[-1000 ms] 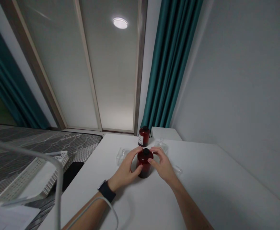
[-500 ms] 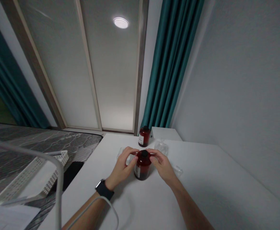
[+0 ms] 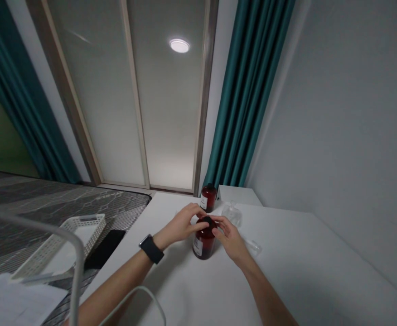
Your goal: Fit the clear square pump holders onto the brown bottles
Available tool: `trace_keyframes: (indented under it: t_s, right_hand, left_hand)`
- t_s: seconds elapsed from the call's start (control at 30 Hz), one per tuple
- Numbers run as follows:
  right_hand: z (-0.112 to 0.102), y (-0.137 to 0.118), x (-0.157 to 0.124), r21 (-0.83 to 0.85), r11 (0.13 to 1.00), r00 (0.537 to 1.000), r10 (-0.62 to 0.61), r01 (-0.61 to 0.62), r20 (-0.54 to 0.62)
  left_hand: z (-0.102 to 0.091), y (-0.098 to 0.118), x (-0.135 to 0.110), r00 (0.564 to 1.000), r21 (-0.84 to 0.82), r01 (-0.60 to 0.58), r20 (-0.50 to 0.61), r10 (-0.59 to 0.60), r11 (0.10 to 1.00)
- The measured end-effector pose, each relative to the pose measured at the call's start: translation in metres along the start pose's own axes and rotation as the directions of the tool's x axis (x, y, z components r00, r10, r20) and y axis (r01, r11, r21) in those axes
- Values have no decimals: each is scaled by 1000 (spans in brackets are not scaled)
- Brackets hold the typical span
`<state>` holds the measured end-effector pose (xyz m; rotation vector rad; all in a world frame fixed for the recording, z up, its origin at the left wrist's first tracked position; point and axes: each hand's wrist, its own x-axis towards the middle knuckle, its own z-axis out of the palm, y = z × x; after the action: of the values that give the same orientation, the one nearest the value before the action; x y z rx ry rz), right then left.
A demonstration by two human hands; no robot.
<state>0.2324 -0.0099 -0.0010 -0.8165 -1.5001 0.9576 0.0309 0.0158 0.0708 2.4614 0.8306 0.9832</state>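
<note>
The black cap [image 3: 208, 222] of the red bottle [image 3: 203, 245], low in the middle, is held by the curled fingers of the left hand [image 3: 181, 223] and right hand [image 3: 229, 240].

Head-worn view, facing forward and down

Dark red bottle [image 3: 204, 243], black cap [image 3: 209, 221], teal curtain [image 3: 249, 99], marbled grey mat [image 3: 49, 199]

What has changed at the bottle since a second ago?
The left hand has shifted up onto the black cap of the red bottle, whose label has turned into view. The right hand stays at the cap; the farther red bottle stayed put.
</note>
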Motion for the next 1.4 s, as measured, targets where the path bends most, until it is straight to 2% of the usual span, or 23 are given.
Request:
trace_keyframes:
  t_s: [0.17, 0.33, 0.57, 0.7, 0.8, 0.9, 1.03, 1.13, 1.27, 1.4]
  right_hand:
    - [2, 1, 0, 21, 1000, 1000, -10, 10, -18]
    - [2, 1, 1, 52, 999, 1000, -10, 11, -14]
    - [2, 1, 1, 76, 997, 999, 29, -30, 15]
    - [2, 0, 0, 66, 997, 999, 39, -40, 22]
    - [2, 0, 0, 24, 999, 999, 29, -29, -21]
    - [-1, 5, 1, -49, 998, 994, 26, -31, -110]
    - [-7, 16, 3, -72, 996, 973, 36, -54, -227]
    - [-7, 23, 3, -77, 995, 964, 44, -67, -263]
    - [-4, 22, 0, -140, 989, 968, 10, -47, -252]
    - [2, 16, -2, -269, 963, 975, -77, 19, -206]
  left_hand:
    - [-15, 8, 10, 984, 170, -146, 130, 125, 975]
    - [-18, 11, 12, 973, 163, -185, 172, 157, 969]
    - [-5, 2, 2, 992, 71, -96, 90, 90, 993]
    - [-6, 1, 5, 986, 20, -91, 139, 87, 996]
    - [-9, 2, 10, 983, 39, -96, 161, 88, 995]
    - [-6, -1, 12, 993, 60, -54, 111, 48, 997]
    - [4, -12, 12, 998, -15, 44, 34, -44, 999]
    - [7, -24, 15, 995, -24, 101, -22, -102, 995]
    - [6, -39, 26, 988, 47, 151, -50, -149, 987]
    - [5, -52, 37, 980, 76, 189, -77, -183, 979]
